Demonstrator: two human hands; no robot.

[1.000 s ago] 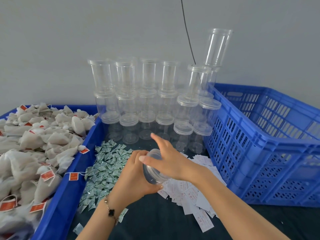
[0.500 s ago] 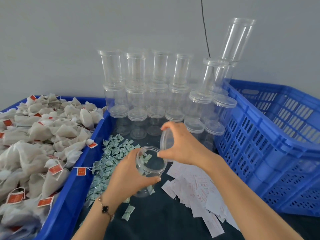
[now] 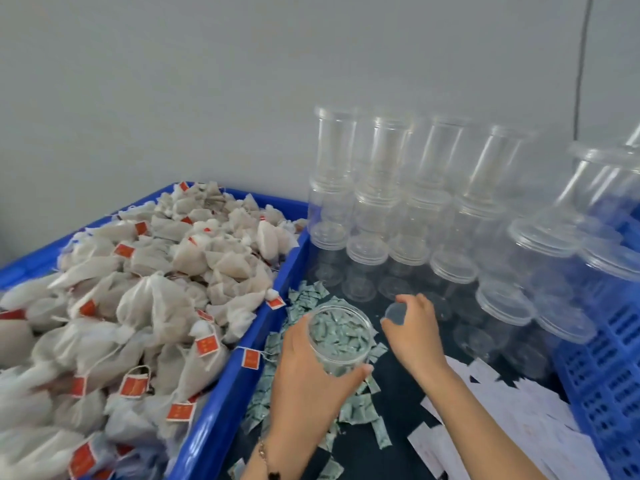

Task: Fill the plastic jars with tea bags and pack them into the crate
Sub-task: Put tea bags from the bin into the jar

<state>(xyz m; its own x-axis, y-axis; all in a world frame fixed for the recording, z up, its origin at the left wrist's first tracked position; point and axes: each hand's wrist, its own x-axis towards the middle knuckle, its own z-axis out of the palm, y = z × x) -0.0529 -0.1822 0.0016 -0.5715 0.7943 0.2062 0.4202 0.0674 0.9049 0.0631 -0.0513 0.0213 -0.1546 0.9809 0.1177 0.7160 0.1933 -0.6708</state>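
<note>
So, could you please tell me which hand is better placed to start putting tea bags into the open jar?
Probably the right hand: it holds only the small lid and could set it down, while the left hand grips the open jar, steadying it beside the tea bag bin.

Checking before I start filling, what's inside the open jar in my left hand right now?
No tea bag shows inside the open jar. The green packets seen through its clear wall appear to lie on the table beneath. The left hand covers its lower side.
</note>
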